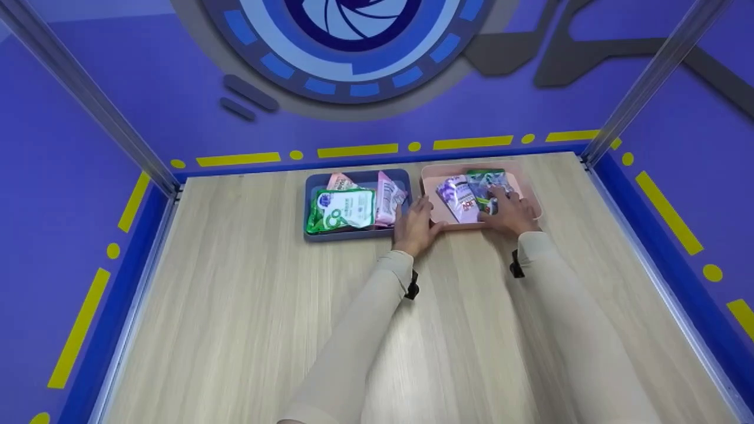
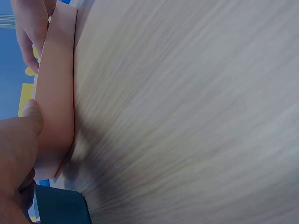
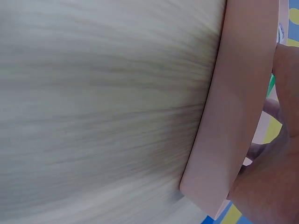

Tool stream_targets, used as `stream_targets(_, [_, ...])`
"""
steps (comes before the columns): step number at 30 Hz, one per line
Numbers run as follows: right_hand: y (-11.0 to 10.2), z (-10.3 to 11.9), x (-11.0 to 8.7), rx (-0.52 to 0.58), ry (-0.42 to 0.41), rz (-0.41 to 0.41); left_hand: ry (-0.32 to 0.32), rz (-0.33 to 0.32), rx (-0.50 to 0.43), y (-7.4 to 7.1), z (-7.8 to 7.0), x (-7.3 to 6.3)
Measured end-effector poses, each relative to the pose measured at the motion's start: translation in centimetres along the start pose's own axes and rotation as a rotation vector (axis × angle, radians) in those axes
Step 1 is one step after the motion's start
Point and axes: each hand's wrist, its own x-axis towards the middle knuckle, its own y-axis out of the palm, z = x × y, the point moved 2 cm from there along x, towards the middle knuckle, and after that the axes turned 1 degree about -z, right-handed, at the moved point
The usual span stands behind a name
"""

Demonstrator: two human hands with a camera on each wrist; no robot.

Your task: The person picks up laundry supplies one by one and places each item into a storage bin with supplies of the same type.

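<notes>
Two shallow trays stand side by side in the head view. At the near left corner of the pink tray, my left hand rests with its fingers by the gap between the trays. Its thumb touches the pink rim in the left wrist view. My right hand reaches over the near right side of the pink tray and grips a green-and-purple packet, fingers spread over it and thumb at its lower edge. A white-and-purple packet lies beside it. My palm hides part of the gripped packet.
The blue-grey tray on the left holds a green-and-white packet, a pink packet and a pale pink one behind. The wooden tabletop meets blue-purple panels at back and sides.
</notes>
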Motion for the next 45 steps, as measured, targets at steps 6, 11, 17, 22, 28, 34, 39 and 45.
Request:
stream_targets(6, [0.4, -0.1, 0.1, 0.000, -0.055, -0.043, -0.006, 0.004, -0.005, 0.1, 0.2, 0.0])
stream_targets(11, [0.5, 0.1, 0.2, -0.028, -0.118, -0.134, -0.009, 0.026, 0.030, -0.1, 0.2, 0.3])
stream_targets(17, [0.9, 0.4, -0.2, -0.046, -0.194, -0.234, 0.014, 0.079, 0.128, 0.1, 0.3, 0.4])
stream_targets(22, [1.0, 0.8, -0.9, -0.085, -0.255, -0.311, 0.104, -0.003, 0.084, -0.1, 0.6, 0.2])
stream_targets(28, [1.4, 1.4, -1.8, -0.131, -0.287, -0.345, 0.289, -0.155, -0.054, -1.5, 1.3, -1.0])
stream_targets(34, [1.6, 1.9, -2.6, -0.120, -0.396, -0.383, 0.377, -0.236, -0.052, -3.1, 2.6, -2.6])
stream_targets(39, [1.9, 1.5, -3.7, -0.121, -0.404, -0.393, 0.382, -0.287, -0.047, -4.4, 4.2, -4.3])
stream_targets(45, [2.0, 0.5, -5.2, -0.099, -0.388, -0.380, 0.336, -0.350, -0.133, -5.8, 6.8, -6.1])
